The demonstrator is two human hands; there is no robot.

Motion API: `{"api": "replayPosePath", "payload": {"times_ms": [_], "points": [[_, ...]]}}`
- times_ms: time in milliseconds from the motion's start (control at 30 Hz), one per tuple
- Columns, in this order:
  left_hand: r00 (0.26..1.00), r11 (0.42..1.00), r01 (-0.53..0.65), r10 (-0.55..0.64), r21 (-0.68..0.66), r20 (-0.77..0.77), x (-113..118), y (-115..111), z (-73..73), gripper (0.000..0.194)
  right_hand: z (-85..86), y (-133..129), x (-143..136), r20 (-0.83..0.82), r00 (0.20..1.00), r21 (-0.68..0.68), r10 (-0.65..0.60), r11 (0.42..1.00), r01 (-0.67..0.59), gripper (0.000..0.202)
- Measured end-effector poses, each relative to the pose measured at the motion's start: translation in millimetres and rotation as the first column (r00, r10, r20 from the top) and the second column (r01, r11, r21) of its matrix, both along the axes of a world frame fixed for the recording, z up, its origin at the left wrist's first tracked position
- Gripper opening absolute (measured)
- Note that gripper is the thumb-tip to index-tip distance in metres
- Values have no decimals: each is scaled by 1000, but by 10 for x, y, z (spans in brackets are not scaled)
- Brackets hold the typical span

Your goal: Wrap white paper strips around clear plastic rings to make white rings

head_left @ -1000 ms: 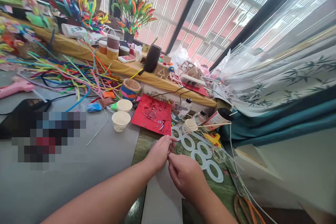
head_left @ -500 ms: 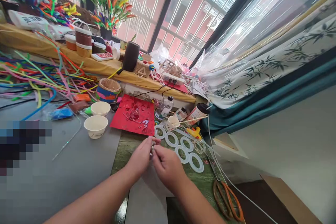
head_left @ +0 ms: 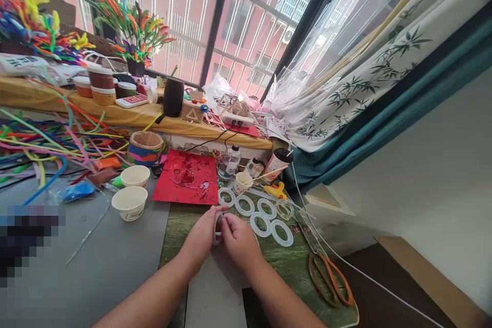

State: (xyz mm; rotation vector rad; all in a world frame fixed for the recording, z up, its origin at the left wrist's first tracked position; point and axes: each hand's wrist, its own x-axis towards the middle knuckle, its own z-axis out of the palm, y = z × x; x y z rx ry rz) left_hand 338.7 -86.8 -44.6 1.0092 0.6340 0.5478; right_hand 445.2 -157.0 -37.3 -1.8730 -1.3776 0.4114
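Note:
A translucent white ring is held upright between both hands over the green table edge. My left hand grips its left side, fingers wrapped behind it. My right hand is closed at its right side, thumb and fingertips at the opening; whether they pinch something small is hidden. Several similar rings lie flat just to the right. Behind the hands lies a red sheet with dark red, glossy smears.
Two paper cups stand at left. Behind the rings are a small cup with sticks, bottles and a yellow glue gun. Orange-handled scissors lie at right, near a white cable. Colourful pipe cleaners fill the far left.
The ring between my hands has turned and shows more of its opening. The surroundings have shifted left in view, with the window area lower.

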Motion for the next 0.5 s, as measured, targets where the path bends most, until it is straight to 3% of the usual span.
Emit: {"api": "replayPosePath", "payload": {"times_ms": [100,200,300,500], "points": [[999,991,-28,33,131,-30,-1,-19,25,43,36,-55,-91,-2,1000,-10,-18,1000,18,31],[996,974,-73,83,213,-39,-9,-14,43,37,106,-130,-197,235,971,-22,34,999,-30,22],[991,978,-92,108,189,-75,-14,4,43,36,170,-171,-219,433,891,-63,136,991,-120,18],[997,987,-53,60,153,-41,-18,3,48,34,233,-146,-165,456,886,-130,84,991,-27,20]]}}
